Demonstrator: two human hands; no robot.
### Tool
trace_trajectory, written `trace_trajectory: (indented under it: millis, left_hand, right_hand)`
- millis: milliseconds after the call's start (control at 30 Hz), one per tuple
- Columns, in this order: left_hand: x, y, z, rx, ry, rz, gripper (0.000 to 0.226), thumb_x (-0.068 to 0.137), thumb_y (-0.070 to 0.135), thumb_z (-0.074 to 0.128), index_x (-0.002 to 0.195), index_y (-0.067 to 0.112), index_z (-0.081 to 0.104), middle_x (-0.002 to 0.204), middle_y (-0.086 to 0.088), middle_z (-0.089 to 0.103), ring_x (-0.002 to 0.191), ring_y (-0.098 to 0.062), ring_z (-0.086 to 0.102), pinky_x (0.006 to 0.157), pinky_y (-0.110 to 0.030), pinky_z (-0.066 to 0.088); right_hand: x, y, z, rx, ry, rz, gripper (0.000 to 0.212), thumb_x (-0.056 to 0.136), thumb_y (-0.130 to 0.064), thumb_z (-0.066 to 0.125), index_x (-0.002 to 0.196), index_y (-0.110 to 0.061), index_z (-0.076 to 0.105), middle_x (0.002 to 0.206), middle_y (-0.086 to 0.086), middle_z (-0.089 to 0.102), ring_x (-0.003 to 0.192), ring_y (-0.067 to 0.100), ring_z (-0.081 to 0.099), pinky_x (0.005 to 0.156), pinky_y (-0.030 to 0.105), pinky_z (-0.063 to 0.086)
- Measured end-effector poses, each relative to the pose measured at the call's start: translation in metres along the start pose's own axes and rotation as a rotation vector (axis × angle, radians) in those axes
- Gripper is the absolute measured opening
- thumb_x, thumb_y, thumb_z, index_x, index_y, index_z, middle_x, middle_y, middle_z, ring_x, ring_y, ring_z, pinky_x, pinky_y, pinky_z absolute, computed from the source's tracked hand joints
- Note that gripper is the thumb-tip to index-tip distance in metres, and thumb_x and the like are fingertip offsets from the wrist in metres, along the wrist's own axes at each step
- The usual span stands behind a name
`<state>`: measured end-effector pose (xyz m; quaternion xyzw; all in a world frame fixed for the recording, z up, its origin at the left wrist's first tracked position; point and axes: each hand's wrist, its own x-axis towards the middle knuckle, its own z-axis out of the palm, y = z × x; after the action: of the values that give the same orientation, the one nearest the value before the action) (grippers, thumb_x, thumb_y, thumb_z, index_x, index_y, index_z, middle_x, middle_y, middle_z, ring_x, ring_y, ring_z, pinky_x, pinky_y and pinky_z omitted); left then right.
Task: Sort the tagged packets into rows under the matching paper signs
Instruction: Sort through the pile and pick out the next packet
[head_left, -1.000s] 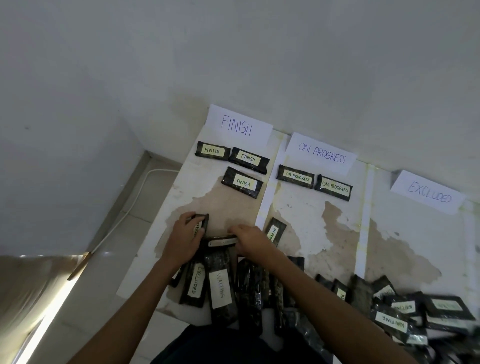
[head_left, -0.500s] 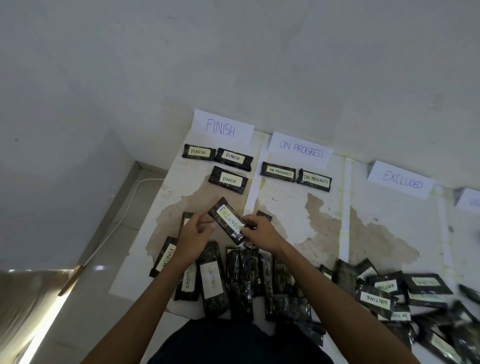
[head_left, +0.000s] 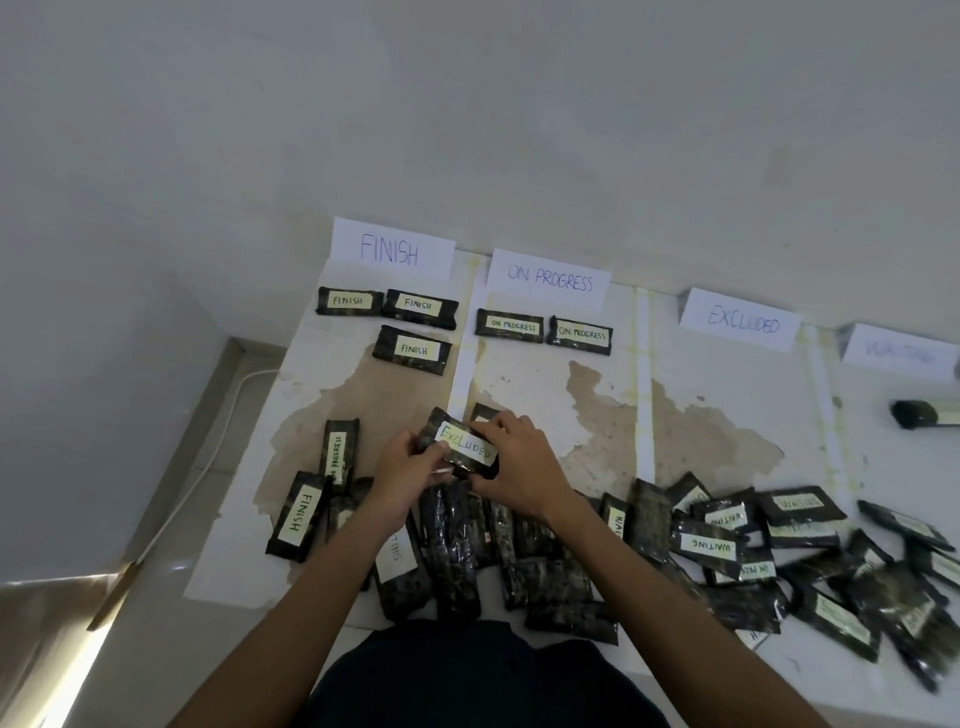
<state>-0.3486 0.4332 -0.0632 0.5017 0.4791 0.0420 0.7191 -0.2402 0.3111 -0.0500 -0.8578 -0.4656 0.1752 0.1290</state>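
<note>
Bridging both hands (head_left: 409, 477) (head_left: 521, 469): EXCLUDED packet (head_left: 464, 446)

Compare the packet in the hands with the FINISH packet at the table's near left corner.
The held packet is tagged EXCLUDED; the near-left packet is tagged FINISH. The held packet is gripped by the left hand and right hand; the near-left packet lies untouched. Both are dark with a pale tag.

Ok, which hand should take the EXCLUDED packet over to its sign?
Probably the right hand: it grips the EXCLUDED packet and is nearer the EXCLUDED sign, off to the right; the left hand would reach across.
</note>
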Motion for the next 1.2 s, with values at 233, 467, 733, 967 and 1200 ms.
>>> trace_trajectory:
  millis: [233,467,733,967,1200]
  left_hand:
    - [0.006,0.003,0.031,0.898,-0.139,0.55,0.051,0.088,0.036,0.057,0.134,0.021,0.04,0.125,0.002,0.052,0.113,-0.017,0.05,0.094,-0.037,0.046]
    - [0.023,0.02,0.09,1.137,-0.202,0.751,0.057,0.087,0.035,0.055,0.139,0.018,0.037,0.136,-0.004,0.045,0.124,-0.024,0.043,0.1,-0.039,0.041]
    - [0.051,0.019,0.177,1.182,-0.224,0.769,0.052,0.088,0.027,0.054,0.137,0.015,0.038,0.134,-0.009,0.046,0.118,-0.027,0.046,0.095,-0.041,0.043]
    - [0.076,0.013,0.257,1.184,-0.265,0.716,0.051,0.087,0.018,0.053,0.136,0.011,0.041,0.133,-0.011,0.046,0.118,-0.03,0.046,0.093,-0.043,0.044]
    - [0.109,0.01,0.335,1.192,-0.265,0.7,0.055,0.085,0.013,0.054,0.138,0.01,0.038,0.139,-0.012,0.042,0.122,-0.031,0.044,0.097,-0.045,0.042]
  right_hand:
    - [-0.021,0.051,-0.017,-0.008,0.031,0.125,0.067,0.071,-0.031,0.069,0.133,-0.019,0.046,0.121,0.005,0.053,0.105,0.027,0.047,0.087,0.039,0.043]
    - [-0.037,0.121,-0.042,-0.04,0.017,0.185,0.059,0.071,-0.022,0.068,0.128,-0.022,0.051,0.122,0.003,0.055,0.104,0.028,0.048,0.084,0.038,0.041]
    - [-0.036,0.213,-0.076,0.021,0.046,0.242,0.071,0.073,-0.018,0.071,0.137,-0.018,0.041,0.129,0.007,0.056,0.112,0.031,0.048,0.094,0.045,0.041]
    - [-0.023,0.303,-0.094,0.041,0.074,0.207,0.064,0.073,-0.016,0.071,0.132,-0.017,0.047,0.126,0.006,0.057,0.108,0.03,0.048,0.085,0.039,0.037]
    - [-0.002,0.387,-0.105,0.034,0.088,0.19,0.056,0.07,-0.013,0.073,0.124,-0.016,0.056,0.121,0.006,0.06,0.105,0.033,0.05,0.08,0.037,0.035]
